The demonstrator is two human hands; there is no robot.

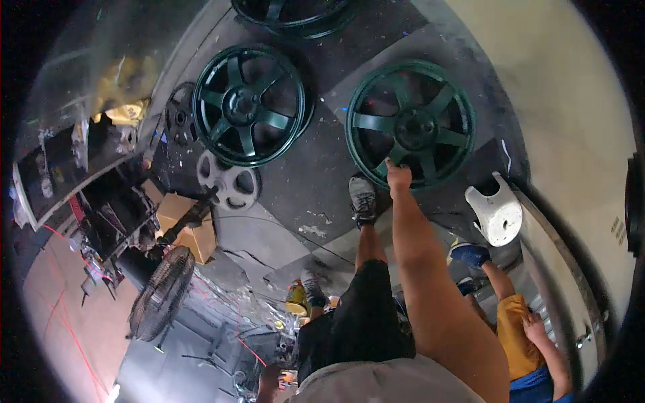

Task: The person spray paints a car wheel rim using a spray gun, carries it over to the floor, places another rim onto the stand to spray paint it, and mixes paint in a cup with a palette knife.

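My right arm stretches forward to a dark green alloy wheel (440, 138) lying on the floor. My right hand (399, 176) is at its near rim, index finger stretched out towards a spoke, the other fingers folded in, holding nothing that I can see. Whether the fingertip touches the metal is unclear. At the lower edge, beside my waist, my left hand (270, 380) is dim and partly cut off. Its fingers look closed by a small orange and white thing (289, 378) too unclear to name. A second green wheel (246, 107) lies to the left.
Another green wheel (295, 25) lies farthest off. A grey bare wheel (228, 183), a cardboard box (187, 225) and a fan (161, 293) stand left. A white stool (498, 213) is at right, near another person's yellow shorts (516, 336). A yellow can (295, 298) sits by my left foot.
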